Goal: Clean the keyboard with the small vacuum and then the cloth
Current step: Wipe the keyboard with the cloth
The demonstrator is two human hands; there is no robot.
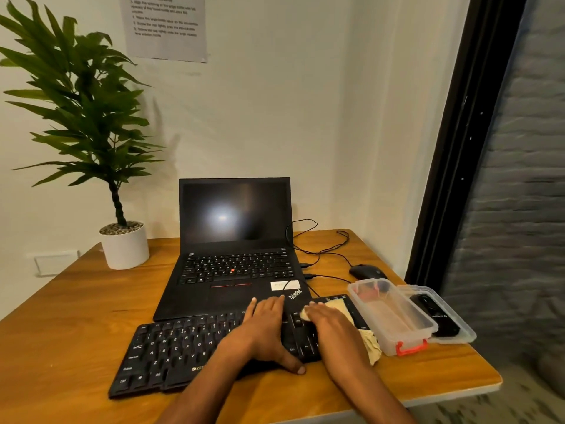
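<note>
A black external keyboard (171,347) lies slanted on the wooden table in front of the laptop. My left hand (266,328) lies flat on the keyboard's middle with straight fingers and the thumb on the front edge. My right hand (331,324) presses a beige cloth (371,344) flat onto the keyboard's right end; the cloth shows past my fingertips and beside my wrist. A small black device, probably the vacuum (434,315), lies in the clear lid at the far right.
An open black laptop (235,240) stands behind the keyboard, with cables and a black mouse (367,272) to its right. A clear plastic box (394,319) with red clasp sits by the keyboard's right end. A potted plant (123,246) stands back left. The table edge (458,396) is near right.
</note>
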